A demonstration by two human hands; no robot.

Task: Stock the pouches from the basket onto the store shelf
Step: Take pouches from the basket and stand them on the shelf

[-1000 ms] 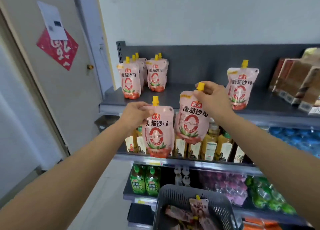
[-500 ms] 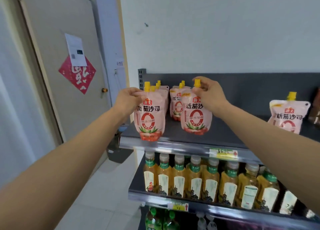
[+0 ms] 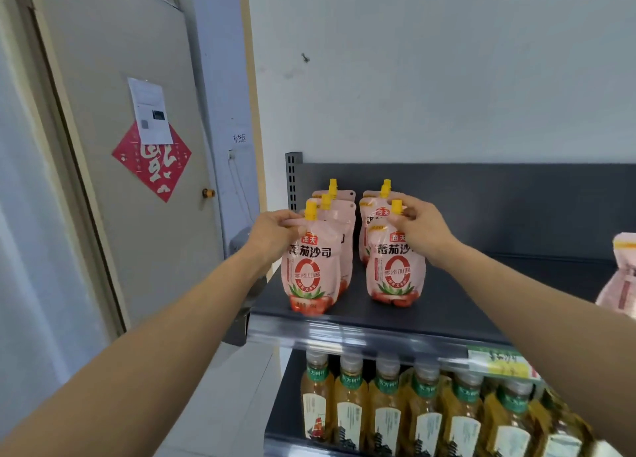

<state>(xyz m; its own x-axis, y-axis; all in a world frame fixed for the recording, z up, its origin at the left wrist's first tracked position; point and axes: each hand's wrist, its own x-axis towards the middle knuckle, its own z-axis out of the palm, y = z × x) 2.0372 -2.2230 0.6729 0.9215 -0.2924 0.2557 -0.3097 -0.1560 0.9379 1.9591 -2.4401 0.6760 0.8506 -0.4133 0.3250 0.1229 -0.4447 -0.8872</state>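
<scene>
Head view: dark grey shelf [image 3: 464, 301].
Left hand [image 3: 275, 232]: pinches left pink plastic yellow-capped pouch [image 3: 309, 277].
Right hand [image 3: 421, 231]: pinches right matching pouch [image 3: 395, 274].

"海天 番茄沙司" on each pouch [image 3: 311, 263]; "补货区" on wall [image 3: 220, 95]

Dark grey top shelf [image 3: 481, 305]: two rows of pink tomato sauce pouches [image 3: 346, 222] mid-frame, front left pouch [image 3: 309, 274] and front right pouch [image 3: 395, 270] upright near the edge, another pouch [image 3: 619, 277] far right. Lower shelf [image 3: 287, 398] has tea bottles [image 3: 426, 418].
</scene>
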